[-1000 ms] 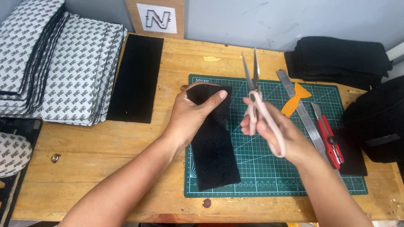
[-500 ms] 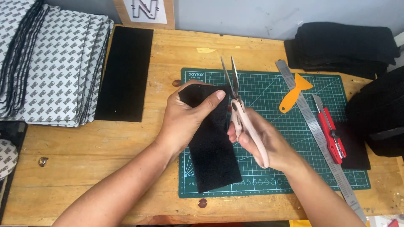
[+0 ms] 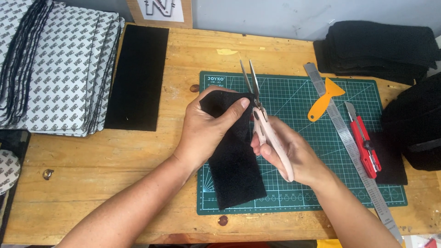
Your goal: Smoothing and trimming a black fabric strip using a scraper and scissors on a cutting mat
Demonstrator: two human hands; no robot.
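A black rectangular fabric piece [image 3: 236,172] lies on the green cutting mat [image 3: 298,98], its upper end lifted. My left hand [image 3: 209,128] grips that upper end, thumb on top. My right hand [image 3: 285,149] holds pale pink scissors [image 3: 259,115] by the handles. The blades point away from me, slightly apart, right at the fabric's upper right corner beside my left thumb.
On the mat's right lie an orange scraper [image 3: 324,98], a steel ruler [image 3: 347,138] and a red utility knife [image 3: 365,142]. Black fabric stacks [image 3: 381,48] sit at the far right. A black sheet [image 3: 138,76] and patterned backing sheets [image 3: 59,69] lie left on the wooden table [image 3: 105,174].
The scissors moved left from over the mat's right part to the fabric's top right corner. My left hand raised and pinched the fabric's upper end.
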